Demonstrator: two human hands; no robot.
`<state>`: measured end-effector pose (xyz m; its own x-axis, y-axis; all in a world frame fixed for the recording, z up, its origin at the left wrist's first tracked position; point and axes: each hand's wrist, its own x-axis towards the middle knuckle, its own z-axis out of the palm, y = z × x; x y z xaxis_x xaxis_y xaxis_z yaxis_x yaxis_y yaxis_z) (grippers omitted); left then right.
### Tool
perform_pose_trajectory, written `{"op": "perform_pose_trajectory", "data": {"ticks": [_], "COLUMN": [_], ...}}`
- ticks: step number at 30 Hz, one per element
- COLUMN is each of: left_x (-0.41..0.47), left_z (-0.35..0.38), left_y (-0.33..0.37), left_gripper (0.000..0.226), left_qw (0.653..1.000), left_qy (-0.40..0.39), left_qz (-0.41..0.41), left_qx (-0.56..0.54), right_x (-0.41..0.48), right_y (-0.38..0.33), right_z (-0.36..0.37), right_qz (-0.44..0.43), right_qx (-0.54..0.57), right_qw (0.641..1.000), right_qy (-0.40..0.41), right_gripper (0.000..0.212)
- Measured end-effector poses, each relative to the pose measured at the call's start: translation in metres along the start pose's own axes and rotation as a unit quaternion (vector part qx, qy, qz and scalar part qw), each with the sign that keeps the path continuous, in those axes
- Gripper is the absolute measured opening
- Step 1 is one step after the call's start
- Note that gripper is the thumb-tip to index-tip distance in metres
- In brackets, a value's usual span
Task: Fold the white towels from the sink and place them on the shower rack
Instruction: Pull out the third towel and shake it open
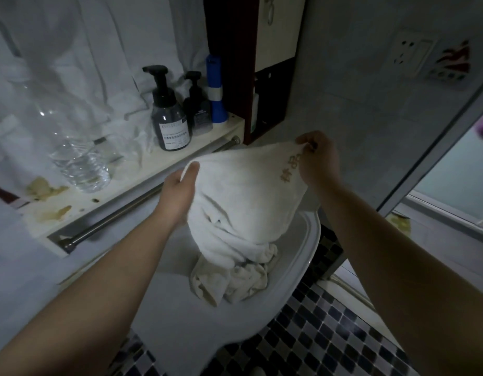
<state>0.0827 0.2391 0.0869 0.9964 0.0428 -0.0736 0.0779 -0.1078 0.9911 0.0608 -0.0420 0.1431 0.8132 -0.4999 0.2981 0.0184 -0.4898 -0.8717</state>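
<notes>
Towel in hand [243, 191]: white, with gold stitched lettering near one corner. You hold it up over the sink [302, 270], top edge stretched between both hands, lower part bunched and hanging onto the pile.
Left hand [178, 191]: grasping the top edge at its left end, thumb on the near side, fingers behind the cloth.
Right hand [319, 158]: pinching the corner beside the lettering, fingers curled on the hem.
Pile in sink [235, 283]: crumpled white cloth in the basin; how many towels it holds cannot be told.
Stage: you look to be opening this towel out before a first fold. Nothing looks folded yet, and the shower rack is not in view.
Risk, drag: the hanging end touches the pile and may be tangled with it. Lift fast and you could pull the rest over the rim onto the tiled floor [330, 335].
Risk, dirt: the shelf [126, 183] just behind has yellowish stains; swing the towel back and it could brush them.
Risk, knock: the pump bottles [170, 118] and clear plastic bottle [77, 158] stand on that shelf; a wide shake might tip them.
Risk, slip: your right-hand grip is a small pinch, so the cloth's weight could pull the corner free.
</notes>
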Motion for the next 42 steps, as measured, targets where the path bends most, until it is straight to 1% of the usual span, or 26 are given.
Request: {"op": "perform_pose_trajectory", "data": {"ticks": [1,2,4,5,6,7,9,11,13,15,17,18,19,21,23,24,26,27,28,30,33,35,37,39,40,42], "left_x": [0.0,0.0,-0.005,-0.009,-0.016,-0.024,-0.036,-0.045,-0.052,-0.056,-0.055,-0.052,-0.049,-0.037,-0.028,-0.025,-0.023,-0.022,-0.019,-0.015,-0.013,-0.013,-0.012,-0.015,-0.017,-0.024], "left_z": [-0.001,-0.001,0.003,0.007,0.012,0.015,0.024,0.035,0.044,0.051,0.053,0.052,0.05,0.04,0.029,0.023,0.017,0.015,0.016,0.017,0.025,0.032,0.04,0.048,0.052,0.058], "left_y": [0.005,0.007,0.005,-0.001,-0.006,-0.011,-0.018,-0.022,-0.021,-0.022,-0.021,-0.02,-0.021,-0.027,-0.039,-0.044,-0.051,-0.051,-0.049,-0.039,-0.014,0.002,0.013,0.023,0.027,0.03], "left_gripper": [0.047,0.048,0.045,0.035,0.025,0.021,0.035,0.037,0.031,0.03,0.039,0.04,0.035,0.024,0.012,0.01,0.006,0.009,0.02,0.041,0.057,0.058,0.054,0.051,0.045,0.024], "left_qw": [0.999,0.995,0.98,0.968,0.956,0.942,0.91,0.887,0.882,0.878,0.891,0.908,0.924,0.94,0.934,0.933,0.956,0.969,0.977,0.98,0.982,0.981,0.982,0.981,0.978,0.969], "left_qy": [-0.047,-0.094,-0.16,-0.189,-0.225,-0.271,-0.368,-0.427,-0.439,-0.449,-0.426,-0.394,-0.365,-0.31,-0.239,-0.197,-0.09,-0.033,0.013,0.063,0.078,0.073,0.053,0.016,-0.003,-0.052], "left_qz": [-0.022,-0.034,-0.027,-0.014,-0.002,0.005,0.009,-0.02,-0.08,-0.134,-0.152,-0.136,-0.095,0.002,0.059,0.082,0.1,0.094,0.09,0.088,0.103,0.128,0.146,0.164,0.179,0.205], "left_qx": [-0.014,0.003,0.114,0.164,0.19,0.2,0.194,0.176,0.154,0.095,0.048,0.045,0.058,0.145,0.261,0.29,0.262,0.224,0.195,0.164,0.138,0.128,0.111,0.1,0.103,0.126], "right_x": [0.0,0.0,-0.001,-0.002,-0.003,-0.005,-0.006,-0.005,-0.003,0.002,0.006,0.009,0.011,0.014,0.018,0.02,0.021,0.02,0.019,0.014,0.004,-0.006,-0.02,-0.033,-0.037,-0.039], "right_y": [0.0,-0.001,-0.002,-0.002,-0.003,-0.005,-0.008,-0.014,-0.017,-0.016,-0.014,-0.012,-0.009,-0.003,0.004,0.006,0.01,0.011,0.014,0.02,0.023,0.019,0.013,0.006,0.002,-0.005], "right_z": [0.0,0.0,0.003,0.005,0.007,0.009,0.012,0.013,0.013,0.009,0.004,0.002,0.0,-0.003,-0.007,-0.008,-0.007,-0.005,-0.003,0.001,0.007,0.015,0.024,0.033,0.035,0.039], "right_qz": [0.004,0.004,-0.002,-0.011,-0.027,-0.048,-0.082,-0.097,-0.106,-0.104,-0.102,-0.1,-0.095,-0.078,-0.048,-0.03,0.003,0.014,0.018,-0.012,-0.083,-0.102,-0.109,-0.122,-0.128,-0.146], "right_qx": [0.01,0.023,0.052,0.058,0.06,0.061,0.064,0.07,0.074,0.07,0.064,0.06,0.054,0.051,0.061,0.064,0.053,0.039,0.023,-0.026,-0.138,-0.156,-0.119,-0.058,-0.045,-0.063], "right_qw": [1.0,1.0,0.998,0.998,0.997,0.995,0.991,0.988,0.988,0.989,0.991,0.992,0.993,0.996,0.997,0.997,0.999,0.999,0.999,0.995,0.967,0.954,0.955,0.953,0.946,0.929], "right_qy": [0.001,-0.001,-0.019,-0.032,-0.045,-0.059,-0.086,-0.094,-0.088,-0.078,-0.062,-0.052,-0.04,-0.01,0.012,0.018,0.015,-0.001,-0.026,-0.097,-0.197,-0.236,-0.25,-0.273,-0.294,-0.335], "right_gripper": [0.04,0.04,0.039,0.039,0.039,0.041,0.046,0.049,0.049,0.048,0.049,0.049,0.048,0.049,0.048,0.046,0.043,0.042,0.041,0.038,0.027,0.028,0.035,0.035,0.037,0.05]}}
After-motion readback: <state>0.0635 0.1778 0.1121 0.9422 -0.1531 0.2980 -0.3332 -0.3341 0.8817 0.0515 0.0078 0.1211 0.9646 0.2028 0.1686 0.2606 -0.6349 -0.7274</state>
